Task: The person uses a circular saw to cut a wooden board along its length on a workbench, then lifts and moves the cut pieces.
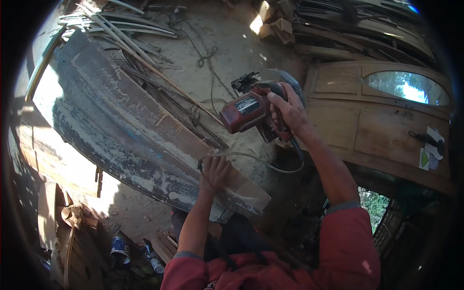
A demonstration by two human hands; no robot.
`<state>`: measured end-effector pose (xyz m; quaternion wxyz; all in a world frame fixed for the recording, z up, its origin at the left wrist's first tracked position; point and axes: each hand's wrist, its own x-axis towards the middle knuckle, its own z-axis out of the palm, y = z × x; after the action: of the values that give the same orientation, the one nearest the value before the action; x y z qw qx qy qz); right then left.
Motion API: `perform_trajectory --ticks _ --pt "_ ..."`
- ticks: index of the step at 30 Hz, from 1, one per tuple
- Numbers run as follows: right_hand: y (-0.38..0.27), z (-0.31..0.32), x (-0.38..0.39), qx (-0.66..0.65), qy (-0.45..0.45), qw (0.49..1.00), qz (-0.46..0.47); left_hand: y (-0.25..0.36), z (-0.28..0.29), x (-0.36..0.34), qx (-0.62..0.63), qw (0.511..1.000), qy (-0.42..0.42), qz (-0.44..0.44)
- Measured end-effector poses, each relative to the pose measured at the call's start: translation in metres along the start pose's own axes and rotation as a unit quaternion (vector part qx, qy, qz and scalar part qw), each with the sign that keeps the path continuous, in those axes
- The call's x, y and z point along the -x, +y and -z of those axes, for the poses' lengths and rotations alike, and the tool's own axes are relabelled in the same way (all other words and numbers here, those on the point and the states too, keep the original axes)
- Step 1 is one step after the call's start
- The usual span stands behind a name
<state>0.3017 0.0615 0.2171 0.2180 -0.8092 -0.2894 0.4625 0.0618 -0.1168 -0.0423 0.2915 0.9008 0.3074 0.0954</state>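
My right hand (pixel 290 108) is wrapped round the rear handle of a dark red circular saw (pixel 247 110), which is lifted above the ground, apart from the wood. Part of its curved guard shows beyond my fingers. Long and rough, a weathered wooden slab (pixel 130 130) with dusty grey patches runs from the far left down to my body. My left hand (pixel 216 172) lies on its near end, fingers stretched out over the surface. From the saw a cord (pixel 261 158) loops across to my left hand, with a dark end beside the wrist.
At the right lies a wooden door (pixel 386 130) with an oval glass pane. Stacked boards (pixel 357 36) fill the far right; thin wood strips (pixel 125 24) lie far left. A rope (pixel 209 60) trails over the dusty ground. Cans (pixel 119 250) stand at the lower left.
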Motion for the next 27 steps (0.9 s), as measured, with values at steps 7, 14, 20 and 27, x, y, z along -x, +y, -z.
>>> perform_trajectory --ticks 7,14,20,27 --pt "0.284 0.203 0.197 -0.333 -0.004 0.934 -0.127 0.021 0.011 -0.012 -0.093 0.993 -0.065 0.014" --pt "0.558 0.214 0.344 -0.189 0.032 0.917 -0.349 0.028 -0.009 -0.002 -0.266 0.96 -0.081 -0.03" --pt "0.828 0.1 0.392 -0.051 0.02 0.922 -0.384 0.159 -0.042 0.013 -0.209 0.964 -0.094 -0.132" --pt "0.993 -0.032 0.374 -0.08 0.043 0.868 -0.488 0.269 -0.047 0.179 -0.067 0.871 -0.477 -0.095"
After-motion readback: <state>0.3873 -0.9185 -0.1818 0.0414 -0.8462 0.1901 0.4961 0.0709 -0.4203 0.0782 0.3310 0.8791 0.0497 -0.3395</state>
